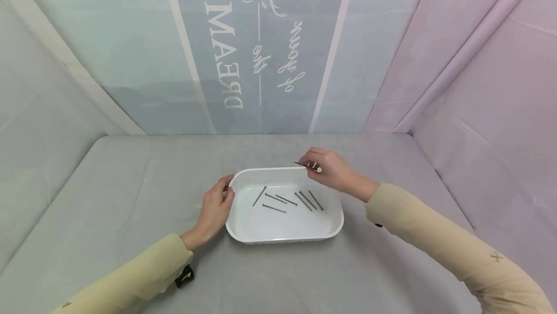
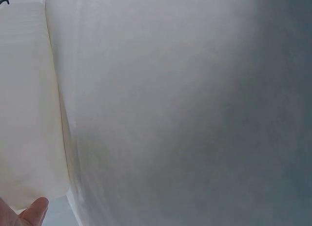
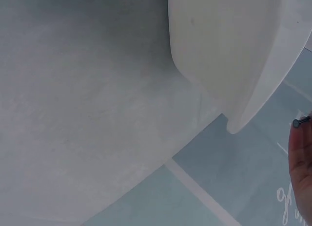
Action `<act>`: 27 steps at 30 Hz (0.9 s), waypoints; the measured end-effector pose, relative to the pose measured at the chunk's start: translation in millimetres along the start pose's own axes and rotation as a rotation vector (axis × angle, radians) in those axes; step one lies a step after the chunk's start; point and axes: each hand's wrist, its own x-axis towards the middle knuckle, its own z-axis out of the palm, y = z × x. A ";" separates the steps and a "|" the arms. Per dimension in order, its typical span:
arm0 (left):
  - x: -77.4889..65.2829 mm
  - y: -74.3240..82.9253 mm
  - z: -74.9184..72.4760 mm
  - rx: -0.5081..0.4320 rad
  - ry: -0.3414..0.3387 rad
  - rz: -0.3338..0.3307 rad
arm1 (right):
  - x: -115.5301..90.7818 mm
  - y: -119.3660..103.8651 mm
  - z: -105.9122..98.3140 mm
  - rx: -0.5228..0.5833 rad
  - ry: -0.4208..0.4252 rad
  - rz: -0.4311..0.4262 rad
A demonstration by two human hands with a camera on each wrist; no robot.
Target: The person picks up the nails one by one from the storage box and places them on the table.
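A white rectangular baking dish [image 1: 278,230] with rounded corners sits on the grey surface. Several nails [image 1: 274,208] lie scattered on its floor, some slanting side by side toward the right. At the dish's left end, my left hand [image 1: 214,207] grips the rim; in the left wrist view its thumb [image 2: 36,211] shows beside the dish wall [image 2: 29,109]. Over the far right rim, my right hand [image 1: 329,168] pinches a dark nail [image 1: 301,163] between thumb and fingers. The right wrist view shows the nail's head [image 3: 296,123] at the fingertips.
Grey cloth [image 1: 130,198] covers the surface around the dish. A printed fabric backdrop [image 1: 270,120] hangs behind it, and pale fabric walls [image 1: 491,125] rise on both sides. A black strap piece [image 1: 184,276] shows under the left sleeve.
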 end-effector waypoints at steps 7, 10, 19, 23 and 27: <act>-0.8 -0.8 -0.8 -0.004 -0.001 0.011 | -6.9 3.1 -1.9 0.082 0.034 0.092; -1.2 -0.7 -0.9 -0.008 -0.002 0.012 | -9.7 5.6 -3.1 0.101 0.061 0.116; -1.5 -0.7 -0.6 -0.006 -0.002 0.009 | -19.1 14.1 -6.2 0.107 0.096 0.188; -0.9 -1.1 -0.5 -0.002 -0.003 0.005 | -22.7 16.5 -6.7 0.112 0.116 0.214; -1.1 -1.3 -0.2 -0.003 -0.005 -0.004 | -26.2 19.1 -6.4 0.112 0.141 0.268</act>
